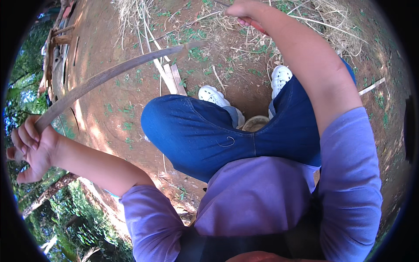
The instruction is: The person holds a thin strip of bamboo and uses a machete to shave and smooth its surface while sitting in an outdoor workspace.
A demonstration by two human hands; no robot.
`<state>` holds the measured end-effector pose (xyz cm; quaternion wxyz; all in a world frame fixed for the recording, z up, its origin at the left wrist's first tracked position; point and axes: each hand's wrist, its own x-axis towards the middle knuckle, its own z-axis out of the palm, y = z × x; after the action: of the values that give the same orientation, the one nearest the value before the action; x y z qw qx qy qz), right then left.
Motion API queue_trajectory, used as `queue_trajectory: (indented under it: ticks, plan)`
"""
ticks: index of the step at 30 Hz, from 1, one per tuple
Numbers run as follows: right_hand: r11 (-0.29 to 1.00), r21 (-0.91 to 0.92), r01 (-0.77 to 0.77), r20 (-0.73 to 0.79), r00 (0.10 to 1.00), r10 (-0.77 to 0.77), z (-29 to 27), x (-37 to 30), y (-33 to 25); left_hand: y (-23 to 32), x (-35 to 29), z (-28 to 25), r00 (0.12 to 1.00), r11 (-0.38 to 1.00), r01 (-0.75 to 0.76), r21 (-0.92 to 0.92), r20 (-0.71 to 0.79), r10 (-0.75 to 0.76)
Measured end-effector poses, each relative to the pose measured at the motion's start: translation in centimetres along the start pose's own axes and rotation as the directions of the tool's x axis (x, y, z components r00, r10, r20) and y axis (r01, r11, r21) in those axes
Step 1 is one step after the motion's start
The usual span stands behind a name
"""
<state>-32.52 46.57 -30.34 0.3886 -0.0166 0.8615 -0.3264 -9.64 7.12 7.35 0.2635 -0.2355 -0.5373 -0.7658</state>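
My left hand (41, 150) is stretched out at the far left, its fingers curled round one end of a long, flat strip of wood or bamboo (111, 74). The strip slants up and to the right, and its far end is over the ground ahead of my feet. At the top edge, my right hand (251, 11) is closed on a red-handled tool (258, 27). Only part of its handle and a thin dark end show, so its kind is unclear. The tool and the strip are apart.
I sit with bent knees in blue jeans (183, 126) and white clogs (212, 95). Pale shavings (336, 28) are heaped at the top right, with more at the top left. Short flat slats (176, 78) lie beyond my left knee. Logs and poles (56, 52) stand at the left.
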Motion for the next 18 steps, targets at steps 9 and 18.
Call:
queue_trajectory:
  ticks: [9,18]
  plan:
    - [0.951,0.117,0.287,-0.054,0.958,-0.282,-5.0,-8.4,0.0,-1.0,0.2,-9.2,0.96,0.966,0.232,-0.117,0.188,-0.208]
    - [0.979,-0.04,0.199,-0.107,0.974,-0.202,-3.3,-5.3,2.0,-0.4,0.2,-11.0,0.978,0.978,0.203,-0.043,-0.032,-0.204]
